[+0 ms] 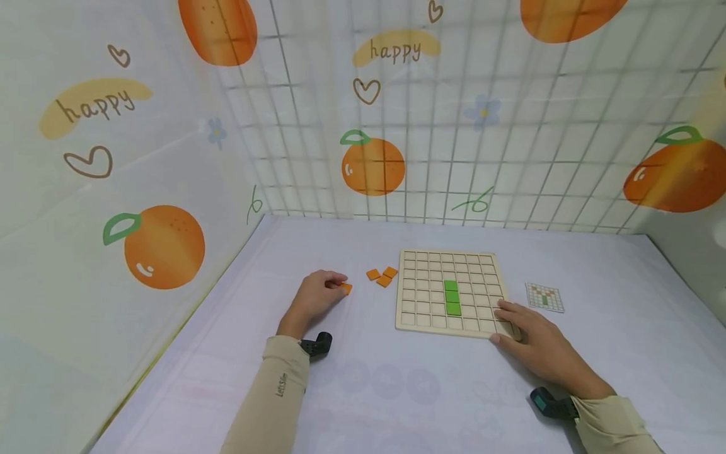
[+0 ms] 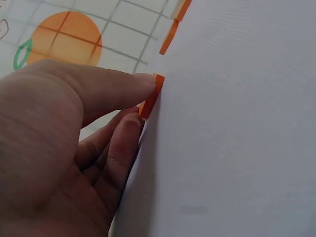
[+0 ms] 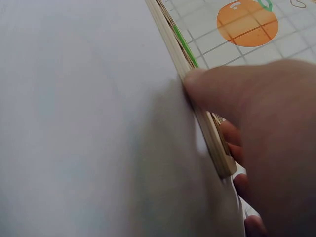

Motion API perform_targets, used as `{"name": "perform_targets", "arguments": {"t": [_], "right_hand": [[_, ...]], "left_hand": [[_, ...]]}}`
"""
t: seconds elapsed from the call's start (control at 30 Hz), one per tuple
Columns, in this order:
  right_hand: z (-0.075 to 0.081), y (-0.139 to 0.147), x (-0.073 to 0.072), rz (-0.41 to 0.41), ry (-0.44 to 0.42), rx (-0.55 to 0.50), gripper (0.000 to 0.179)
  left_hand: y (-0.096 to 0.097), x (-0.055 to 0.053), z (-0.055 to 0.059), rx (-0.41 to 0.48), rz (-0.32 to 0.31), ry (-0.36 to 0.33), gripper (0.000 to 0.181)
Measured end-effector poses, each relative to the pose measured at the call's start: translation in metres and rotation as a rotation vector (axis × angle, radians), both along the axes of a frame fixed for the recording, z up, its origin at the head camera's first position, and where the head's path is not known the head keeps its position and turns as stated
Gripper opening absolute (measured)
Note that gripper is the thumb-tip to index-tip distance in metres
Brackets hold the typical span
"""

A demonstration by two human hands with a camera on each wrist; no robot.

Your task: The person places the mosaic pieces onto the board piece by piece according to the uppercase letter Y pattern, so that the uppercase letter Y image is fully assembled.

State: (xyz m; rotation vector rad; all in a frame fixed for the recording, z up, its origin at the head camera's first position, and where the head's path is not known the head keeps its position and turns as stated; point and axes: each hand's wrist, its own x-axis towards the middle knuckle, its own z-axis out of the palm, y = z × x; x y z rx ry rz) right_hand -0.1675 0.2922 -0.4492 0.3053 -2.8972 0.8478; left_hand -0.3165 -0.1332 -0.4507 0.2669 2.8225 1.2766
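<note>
At the left, my left hand (image 1: 317, 293) pinches a small orange square tile (image 2: 152, 98) at the tabletop. The thumb lies against the tile's near face and the fingertips are beside its lower end. My right hand (image 1: 539, 343) holds the near right corner of a pale wooden grid board (image 1: 420, 320). Its thumb presses the front edge in the right wrist view, while the other fingers reach over and along the right side, partly hidden. A column of three green tiles (image 1: 451, 296) lies in the board's middle squares.
Three loose orange tiles (image 1: 384, 281) lie between my left hand and the board. A small printed card (image 1: 545, 297) with a coloured grid pattern is right of the board. White table cover (image 1: 363, 403) spreads below, and printed curtains (image 1: 317, 126) rise behind and at the sides.
</note>
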Motion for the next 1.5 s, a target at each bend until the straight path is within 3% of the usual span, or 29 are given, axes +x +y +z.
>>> {"name": "perform_targets", "arguments": {"t": [0.6,1.5], "right_hand": [[-0.004,0.003,-0.002,-0.009,-0.013,0.016,0.069],[-0.006,0.005,-0.002,0.0,0.002,0.0,0.069]], "left_hand": [[0.012,0.003,0.002,-0.086,0.027,0.005,0.02],[0.01,0.002,-0.002,0.035,0.027,0.058,0.015]]}}
